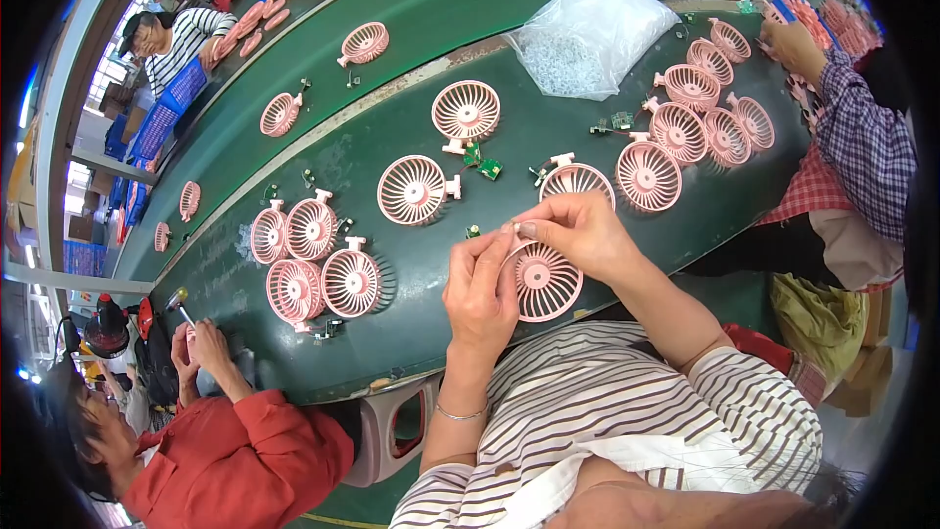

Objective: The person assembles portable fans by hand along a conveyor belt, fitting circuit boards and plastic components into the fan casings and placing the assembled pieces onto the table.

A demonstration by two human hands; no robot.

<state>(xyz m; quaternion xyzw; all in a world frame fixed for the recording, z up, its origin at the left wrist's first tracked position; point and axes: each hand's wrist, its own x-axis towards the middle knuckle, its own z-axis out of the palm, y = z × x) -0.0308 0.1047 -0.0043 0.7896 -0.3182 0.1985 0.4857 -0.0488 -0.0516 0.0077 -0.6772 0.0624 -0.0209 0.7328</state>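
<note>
A pink round fan cage (544,286) with radiating ribs is right in front of me by the table's near edge. My left hand (479,292) is closed on its left side, the fingers covering part of the rim. Above that rim, my right hand (586,238) pinches with thumb and forefinger, its tips meeting the left fingertips. A tiny pale piece shows between the tips; whether it belongs to the cage's neck I cannot tell. Just behind my right hand lies another fan cage (578,179), partly covered by it. A small green circuit board (473,231) is beside my left fingertips.
Several fan cages (413,190) with wired boards lie across the green table (441,264). A clear plastic bag (587,39) of small pale parts lies at the back. Beyond is a green conveyor belt (411,49) carrying more cages. Co-workers sit left (245,451) and right (862,137).
</note>
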